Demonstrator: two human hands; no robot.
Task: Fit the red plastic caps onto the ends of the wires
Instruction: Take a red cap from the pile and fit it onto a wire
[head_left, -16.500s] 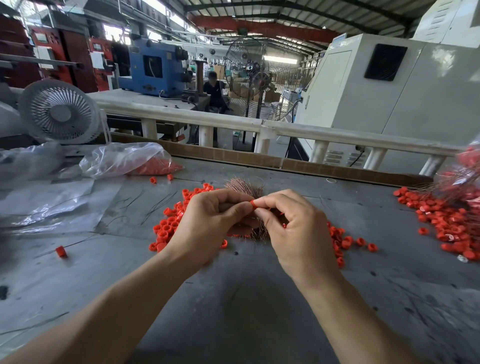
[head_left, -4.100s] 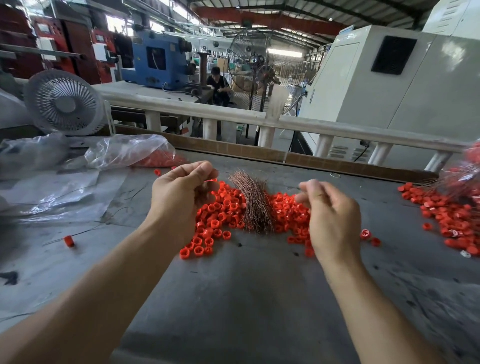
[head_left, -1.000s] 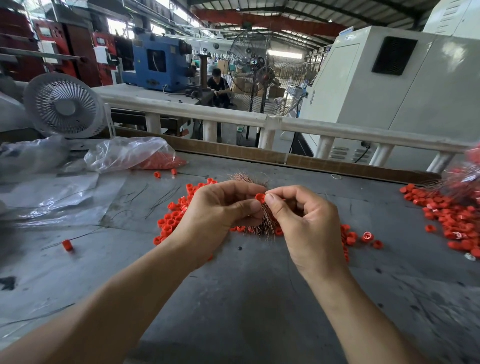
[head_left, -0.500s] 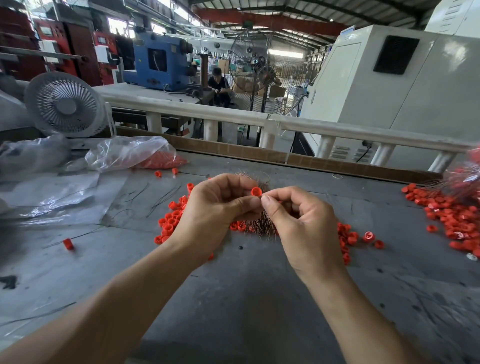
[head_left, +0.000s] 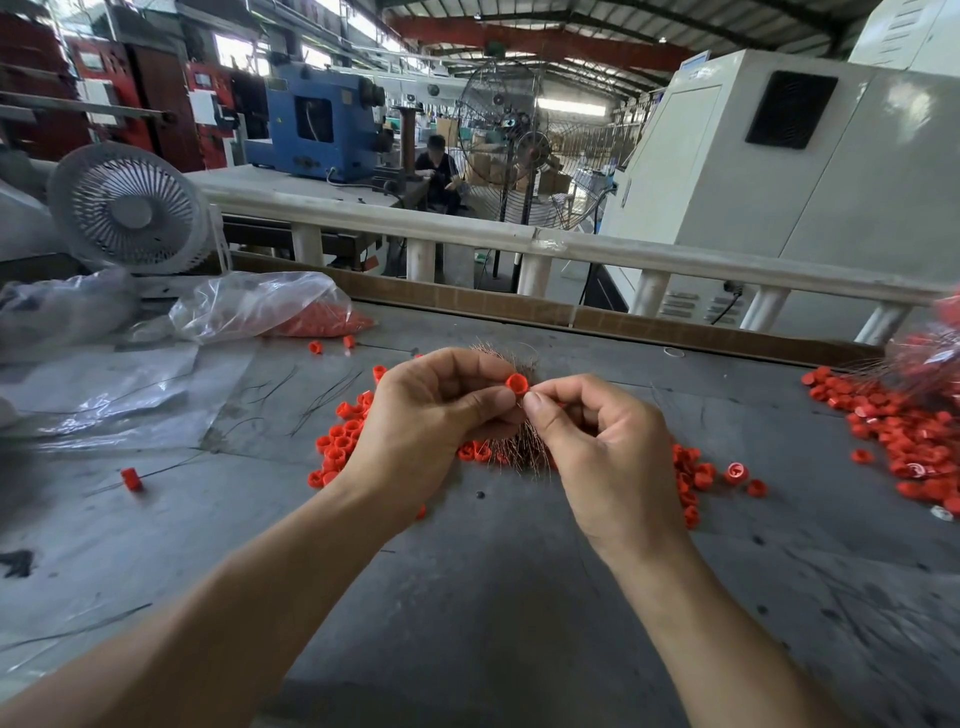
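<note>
My left hand (head_left: 431, 421) pinches a small red cap (head_left: 517, 384) between thumb and forefinger, above the middle of the grey table. My right hand (head_left: 602, 447) meets it from the right, thumb and forefinger pinched at the cap; a thin wire in those fingers is too fine to make out. Under both hands lies a bundle of copper-coloured wires (head_left: 524, 452), mostly hidden. Loose red caps (head_left: 340, 441) are scattered to the left of it and more caps (head_left: 693, 475) to the right.
A clear plastic bag of red caps (head_left: 291, 312) lies at the back left, by plastic sheets and a white fan (head_left: 130, 210). A heap of capped wires and caps (head_left: 904, 431) fills the right edge. One stray cap (head_left: 131, 479) sits at the left. A low cardboard rim (head_left: 597, 317) bounds the table's far side.
Both hands have stayed together over the wire bundle. The red cap has risen a little and turned so its round end shows between the fingertips.
</note>
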